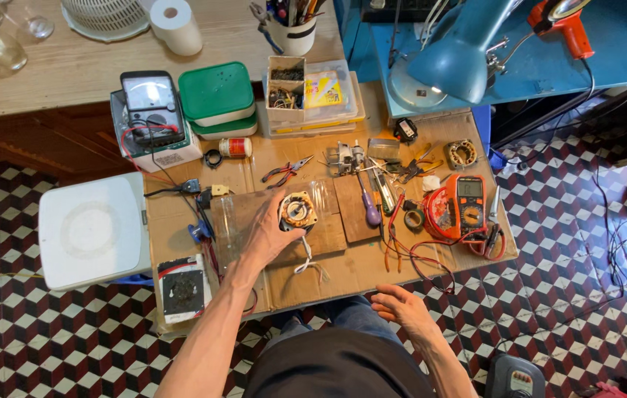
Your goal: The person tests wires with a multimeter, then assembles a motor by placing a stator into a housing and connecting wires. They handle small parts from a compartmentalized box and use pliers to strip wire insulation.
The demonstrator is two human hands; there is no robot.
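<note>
From the head camera, the person's left hand (269, 236) reaches forward over the cardboard-covered surface (343, 273) and closes its fingers around a small round motor stator (298, 210) with copper windings, which sits on a wooden board (328, 234) near the middle of the surface. White leads (306, 262) trail from the stator toward the person. The right hand (402, 308) hangs open and empty, palm up, just off the near edge of the surface, above the person's lap. Just beside the board on the right lie a purple-handled screwdriver (368, 206) and a roll of black tape (414, 220). Farther right rests an orange digital multimeter (468, 203) with red leads. Red-handled pliers (285, 171) lie behind the board. An analog meter (151, 103) stands at the far left, beside green lidded boxes (217, 99).
</note>
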